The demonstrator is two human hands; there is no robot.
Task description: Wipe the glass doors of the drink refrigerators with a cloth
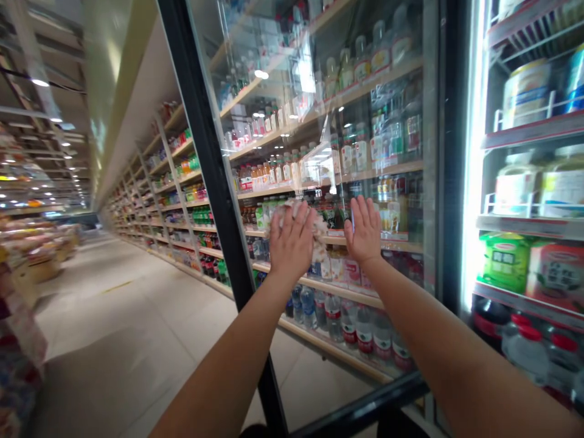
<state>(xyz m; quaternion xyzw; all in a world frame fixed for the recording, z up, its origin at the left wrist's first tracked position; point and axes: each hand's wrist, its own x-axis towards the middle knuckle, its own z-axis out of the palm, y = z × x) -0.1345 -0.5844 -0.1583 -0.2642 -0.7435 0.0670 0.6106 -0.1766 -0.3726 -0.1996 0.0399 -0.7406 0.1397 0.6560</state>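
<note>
An open glass cooler door with a black frame stands in front of me. My left hand presses a crumpled white cloth flat against the glass, fingers laid over it. Beside it, my right hand rests flat on the glass with its fingers stretched out, holding nothing. Bottles on shelves show through the pane.
The lit cooler interior at the right holds jars, cartons and red-capped bottles on shelves. A long aisle of stocked drink shelves runs away on the left over a pale tiled floor. Goods displays stand at the far left.
</note>
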